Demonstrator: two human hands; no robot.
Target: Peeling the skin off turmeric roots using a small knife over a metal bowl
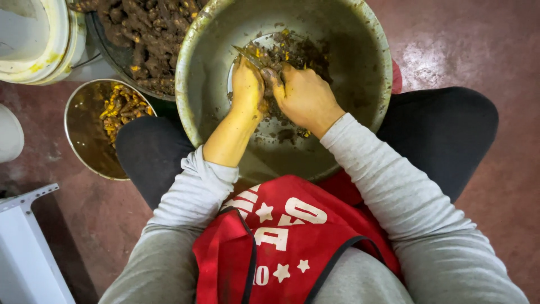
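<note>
Turmeric root (272,76) sits pinched in my right hand (306,98), fingers curled shut; my left hand (247,87) grips a knife (247,56) against it. Muddy peelings ring my fingers inside the big steel basin (194,73); peeled pieces fill a smaller bowl (84,141) left.

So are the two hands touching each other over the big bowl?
Touching. The head view shows the left hand and right hand pressed together at the fingers around a muddy root piece, above the big bowl.
</note>
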